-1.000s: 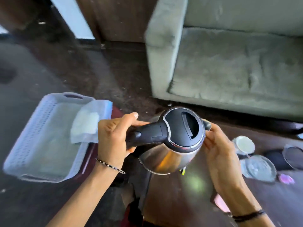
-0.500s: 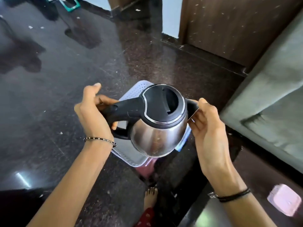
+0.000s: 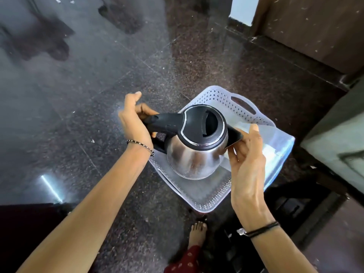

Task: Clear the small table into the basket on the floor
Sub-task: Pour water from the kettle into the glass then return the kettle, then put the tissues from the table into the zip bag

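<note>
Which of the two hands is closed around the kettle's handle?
The left hand, the one with the beaded bracelet, wraps the black handle of the kettle. The right hand only steadies the spout side with its fingertips.

Two bare forearms reaching up from the lower corners of the frame toward its centre. Left hand left of centre, fingers curled tight around a black handle, thumb raised toward the top of the frame, beaded bracelet at the wrist. Right hand right of centre, palm turned inward, fingers loosely bent and pressing against the spout side (not wrapped around anything), black cord band on the wrist. One bare foot at lower centre, toes pointing up-frame.
</note>
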